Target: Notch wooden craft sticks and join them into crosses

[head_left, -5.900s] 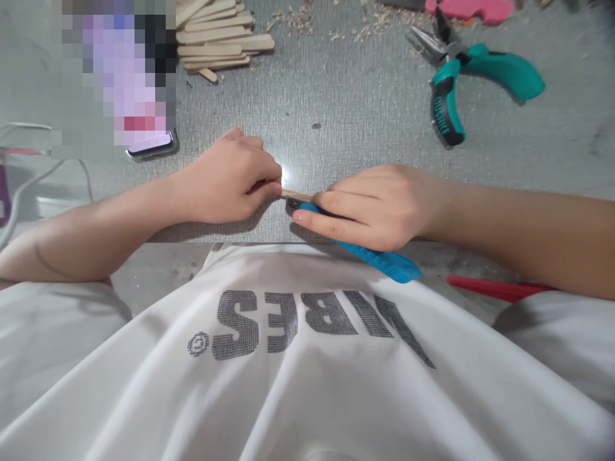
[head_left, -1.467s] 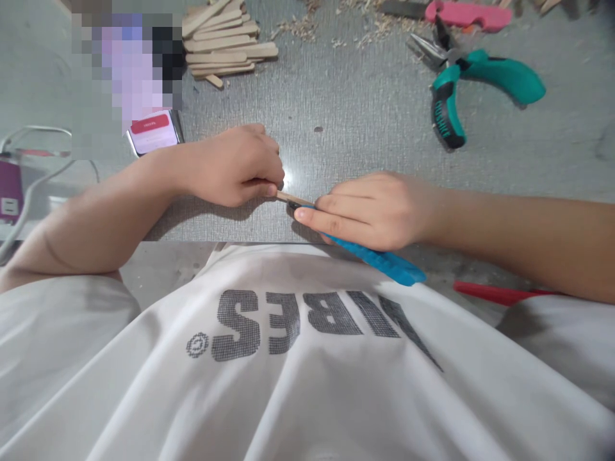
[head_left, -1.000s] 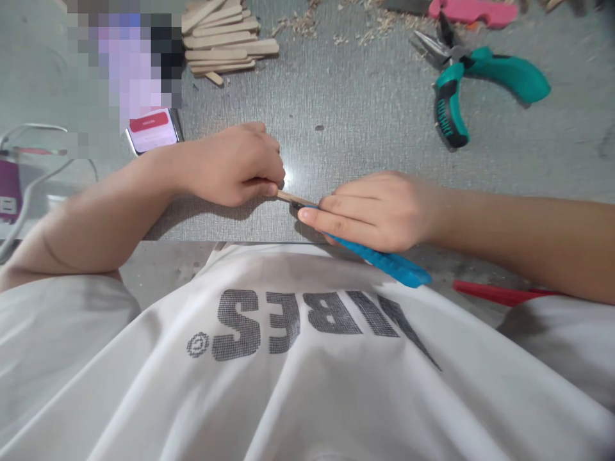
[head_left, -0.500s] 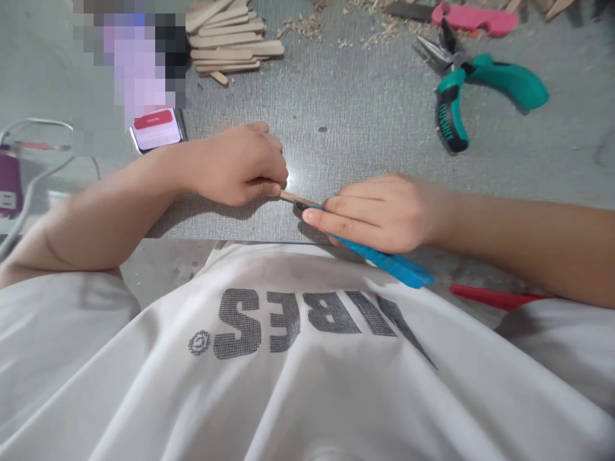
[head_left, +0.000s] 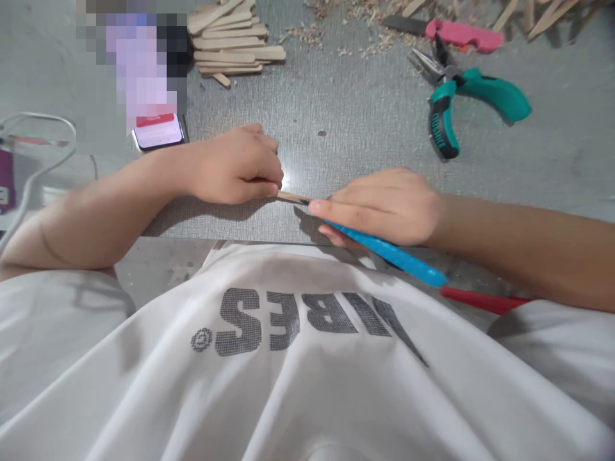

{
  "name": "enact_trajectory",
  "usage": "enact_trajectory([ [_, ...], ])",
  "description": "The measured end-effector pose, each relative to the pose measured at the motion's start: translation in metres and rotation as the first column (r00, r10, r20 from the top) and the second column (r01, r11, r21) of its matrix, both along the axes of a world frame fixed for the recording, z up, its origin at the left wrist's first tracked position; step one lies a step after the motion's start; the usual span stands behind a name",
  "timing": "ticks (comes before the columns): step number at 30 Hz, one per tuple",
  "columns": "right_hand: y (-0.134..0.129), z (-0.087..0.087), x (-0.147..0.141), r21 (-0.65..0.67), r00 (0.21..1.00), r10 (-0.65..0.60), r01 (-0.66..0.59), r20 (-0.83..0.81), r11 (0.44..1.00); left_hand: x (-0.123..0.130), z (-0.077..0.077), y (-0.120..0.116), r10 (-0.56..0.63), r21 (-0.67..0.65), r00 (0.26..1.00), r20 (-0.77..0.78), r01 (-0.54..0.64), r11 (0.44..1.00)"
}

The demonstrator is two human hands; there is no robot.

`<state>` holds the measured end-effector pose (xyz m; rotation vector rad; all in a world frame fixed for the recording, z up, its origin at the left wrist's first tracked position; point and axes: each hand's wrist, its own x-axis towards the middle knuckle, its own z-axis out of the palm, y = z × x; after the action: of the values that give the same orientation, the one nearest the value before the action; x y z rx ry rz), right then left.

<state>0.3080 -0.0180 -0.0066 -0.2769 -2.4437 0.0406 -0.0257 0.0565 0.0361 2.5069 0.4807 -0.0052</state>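
Observation:
My left hand (head_left: 235, 168) is closed, pinching one end of a thin wooden craft stick (head_left: 291, 197) between thumb and fingers just above the table's near edge. From the right, my right hand (head_left: 384, 206) wraps round a slim blue-handled cutter (head_left: 401, 257). Its dark front end meets the stick close to my thumb or fingertip. Most of the cutter's blade is hidden behind the fingers, and the blue handle slants down toward my shirt.
Several craft sticks (head_left: 230, 45) lie piled at the back left beside a phone (head_left: 158, 133). Teal-handled pliers (head_left: 451, 77) and a pink-handled knife (head_left: 464, 35) lie at the back right among wood shavings (head_left: 358, 13). Something red (head_left: 480, 299) sits low at right.
My right hand and the blue cutter have slid slightly right along the stick, uncovering more of my lower fingers. My left hand stays nearly in place. The view has shifted a little.

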Motion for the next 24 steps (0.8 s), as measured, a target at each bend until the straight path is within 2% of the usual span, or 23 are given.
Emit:
enact_trajectory([
  [4,-0.007,0.018,-0.008,-0.188,0.989,-0.149,0.142,-0.025,0.972,0.004,0.002,-0.020,0.159,0.060,0.987,0.007,-0.159,0.985],
  [7,-0.007,0.018,-0.010,-0.326,0.981,-0.186,0.158,-0.059,0.932,0.009,0.006,-0.031,0.247,0.075,0.968,-0.044,-0.243,0.967],
  [10,-0.006,0.016,-0.009,-0.401,0.970,-0.241,0.207,-0.034,0.892,0.012,0.012,-0.038,0.300,0.079,0.949,-0.099,-0.294,0.953],
  [12,-0.005,0.014,-0.008,-0.444,0.961,-0.276,0.247,-0.001,0.861,0.013,0.015,-0.041,0.309,0.067,0.943,-0.125,-0.303,0.951],
  [17,-0.005,0.011,-0.009,-0.540,0.953,-0.302,0.255,0.001,0.802,0.015,0.021,-0.051,0.266,0.057,0.943,-0.199,-0.260,0.964],
  [21,-0.003,0.012,-0.014,-0.533,0.961,-0.262,0.178,-0.086,0.827,0.018,0.021,-0.054,0.213,0.107,0.956,-0.203,-0.194,0.975],
  [24,-0.002,0.018,-0.010,-0.522,0.932,-0.334,0.217,-0.139,0.824,0.017,0.014,-0.052,0.218,0.160,0.962,-0.163,-0.192,0.968],
])
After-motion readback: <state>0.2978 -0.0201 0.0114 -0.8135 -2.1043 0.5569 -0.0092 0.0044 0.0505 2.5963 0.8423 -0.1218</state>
